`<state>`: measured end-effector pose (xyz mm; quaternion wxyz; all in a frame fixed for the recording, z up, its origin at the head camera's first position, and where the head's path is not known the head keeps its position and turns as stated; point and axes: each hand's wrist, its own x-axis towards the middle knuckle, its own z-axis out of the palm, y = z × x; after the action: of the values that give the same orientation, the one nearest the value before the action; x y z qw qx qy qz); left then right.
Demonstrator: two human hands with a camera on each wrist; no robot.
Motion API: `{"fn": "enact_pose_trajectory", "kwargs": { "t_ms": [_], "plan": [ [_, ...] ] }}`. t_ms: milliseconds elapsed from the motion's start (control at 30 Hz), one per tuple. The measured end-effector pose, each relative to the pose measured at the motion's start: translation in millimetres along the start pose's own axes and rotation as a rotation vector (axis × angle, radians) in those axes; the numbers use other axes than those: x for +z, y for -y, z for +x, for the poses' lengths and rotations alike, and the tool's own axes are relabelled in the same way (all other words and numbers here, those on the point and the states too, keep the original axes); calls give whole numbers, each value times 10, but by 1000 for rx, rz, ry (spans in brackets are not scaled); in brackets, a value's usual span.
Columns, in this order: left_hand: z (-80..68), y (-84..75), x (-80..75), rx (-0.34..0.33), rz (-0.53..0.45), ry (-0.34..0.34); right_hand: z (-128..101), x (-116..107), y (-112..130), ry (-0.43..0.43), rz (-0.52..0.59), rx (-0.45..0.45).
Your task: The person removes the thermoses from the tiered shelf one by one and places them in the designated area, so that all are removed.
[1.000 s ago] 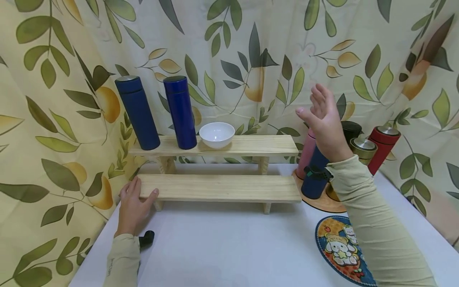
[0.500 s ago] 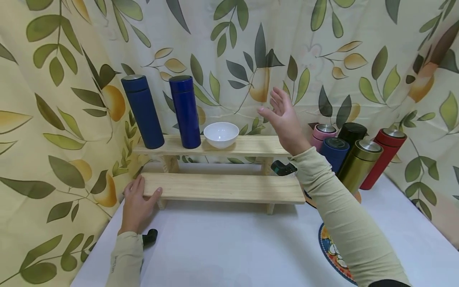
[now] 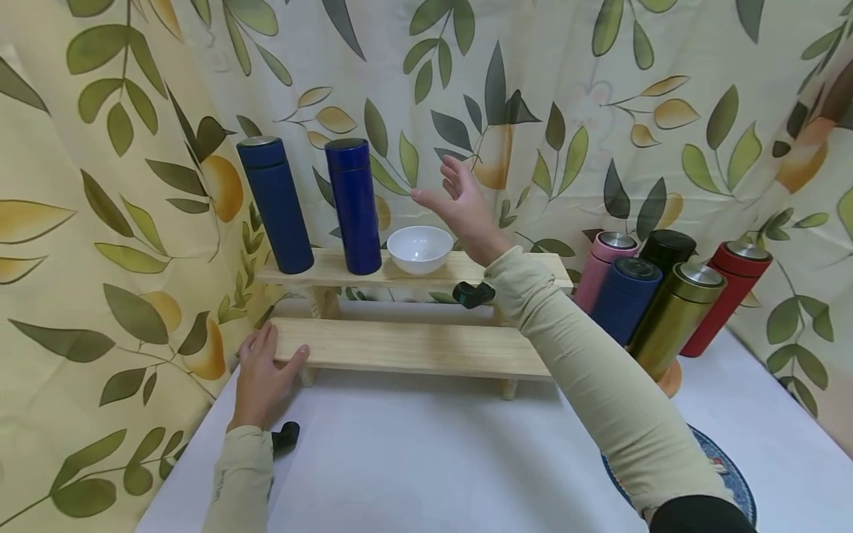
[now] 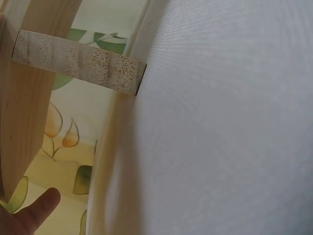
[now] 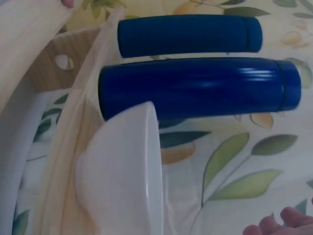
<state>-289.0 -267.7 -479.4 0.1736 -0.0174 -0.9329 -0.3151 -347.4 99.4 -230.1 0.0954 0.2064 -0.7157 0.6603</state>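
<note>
"On the upper shelf (image 3: 329,265), just beside the glossy blue bottle (image 3: 354,207), I see the white bowl (image 3: 420,250)."

"Any risk?"

"My right hand (image 3: 469,211) is raised near it, fingers loose, holding nothing; a careless sweep could knock the bowl into that bottle and topple it."

"And your left hand (image 3: 262,381)?"

"It rests at the left end of the lower shelf (image 3: 413,346), fingers not curled round it; a hard push could, I judge, slide that shelf."

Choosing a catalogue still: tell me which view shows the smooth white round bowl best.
The head view: the white bowl shows whole, inside included, upright on the pale wooden upper shelf. The right wrist view shows it larger, but side-on and cut off by the bottom edge. The left wrist view lacks it.
</note>
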Motion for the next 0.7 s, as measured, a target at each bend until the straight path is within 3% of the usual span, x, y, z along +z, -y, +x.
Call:
{"fn": "enact_pose_trajectory", "kwargs": {
  "t_ms": [233, 433, 700],
  "plan": [
    [18, 13, -2, -10, -7, 2, 200, 280, 45, 27, 50, -7],
    [12, 18, -11, -19, 0, 12, 326, 542, 53, 48, 18, 39],
    [16, 13, -5, -25, 5, 17, 443, 860, -12, -15, 27, 79]
  ]
}}
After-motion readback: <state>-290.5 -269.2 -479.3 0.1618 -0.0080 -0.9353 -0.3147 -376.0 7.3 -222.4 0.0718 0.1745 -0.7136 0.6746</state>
